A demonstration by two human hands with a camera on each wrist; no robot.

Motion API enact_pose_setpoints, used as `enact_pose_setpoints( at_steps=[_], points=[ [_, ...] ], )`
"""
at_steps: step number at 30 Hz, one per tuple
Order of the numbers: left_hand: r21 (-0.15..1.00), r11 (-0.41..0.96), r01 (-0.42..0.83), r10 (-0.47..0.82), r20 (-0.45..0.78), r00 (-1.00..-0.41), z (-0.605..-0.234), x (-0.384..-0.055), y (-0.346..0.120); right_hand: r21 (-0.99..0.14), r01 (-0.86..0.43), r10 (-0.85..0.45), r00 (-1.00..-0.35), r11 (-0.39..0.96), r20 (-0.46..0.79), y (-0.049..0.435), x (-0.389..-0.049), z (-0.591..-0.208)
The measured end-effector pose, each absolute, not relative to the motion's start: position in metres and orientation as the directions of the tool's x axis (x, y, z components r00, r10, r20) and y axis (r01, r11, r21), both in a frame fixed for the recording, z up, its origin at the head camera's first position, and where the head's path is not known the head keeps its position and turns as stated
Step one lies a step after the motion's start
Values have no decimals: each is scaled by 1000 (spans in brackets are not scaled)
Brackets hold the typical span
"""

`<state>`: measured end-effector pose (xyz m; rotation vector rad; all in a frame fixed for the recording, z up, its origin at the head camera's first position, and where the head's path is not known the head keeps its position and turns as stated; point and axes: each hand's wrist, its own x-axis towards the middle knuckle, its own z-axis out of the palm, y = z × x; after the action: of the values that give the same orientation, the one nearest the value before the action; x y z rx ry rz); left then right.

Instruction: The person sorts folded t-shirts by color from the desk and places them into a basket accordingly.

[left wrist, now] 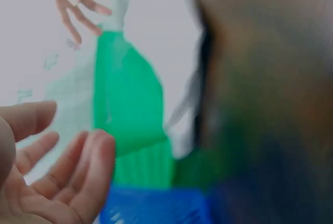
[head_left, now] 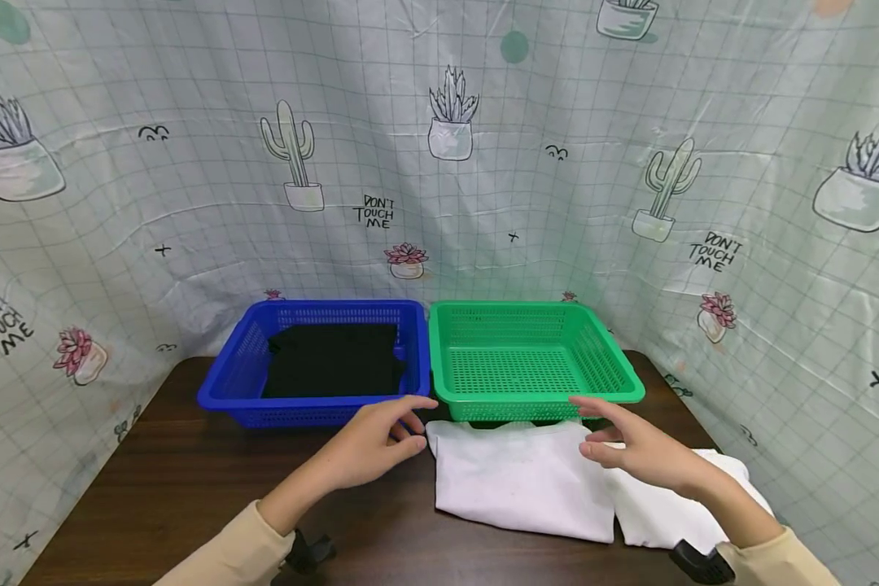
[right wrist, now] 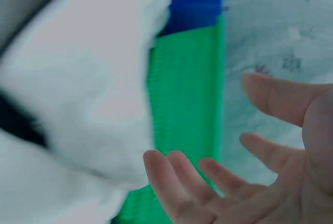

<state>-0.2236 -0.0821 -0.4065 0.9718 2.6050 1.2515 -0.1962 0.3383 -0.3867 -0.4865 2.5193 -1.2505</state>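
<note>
A folded white cloth lies on the dark wooden table in front of the green basket. My left hand hovers at its left edge, near the blue basket's front corner, with fingers loosely bent and nothing held. Over its right side is my right hand, fingers spread and holding nothing. A second white cloth lies partly beneath the right hand and forearm. In the right wrist view the white cloth shows beside the relaxed fingers. The left wrist view shows the left hand with nothing in it.
A blue basket stands at the back left with black folded cloth inside. It sits side by side with the green basket. Behind them hangs a curtain with printed cactus drawings. The wooden table extends to the left.
</note>
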Motion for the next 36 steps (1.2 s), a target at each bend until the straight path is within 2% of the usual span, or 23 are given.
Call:
enact_pose_setpoints(
  at_steps=[5,14,23,31,36],
  points=[
    [758,467,456,570,136,-810,-434,-218,-67,-832,-88,-364,-921,547,-142,353,-185,-413],
    [798,517,310,516,-2,-857,-456,-222,-49,-854,28,-371,-893,520,-255,357,-184,-436],
    [861,480,167,469,-90,-879,-464,-231,-32,-859,28,-405,-874,512,-270,344,-188,-444],
    [898,432,80,482,-155,-862,-463,-231,-21,-839,-15,-390,-890,544,-237,333,-196,-451],
    [908,416,49,462,-165,-872,-464,-230,-17,-882,19,-357,-910,471,-210,329,-200,-461]
  ],
)
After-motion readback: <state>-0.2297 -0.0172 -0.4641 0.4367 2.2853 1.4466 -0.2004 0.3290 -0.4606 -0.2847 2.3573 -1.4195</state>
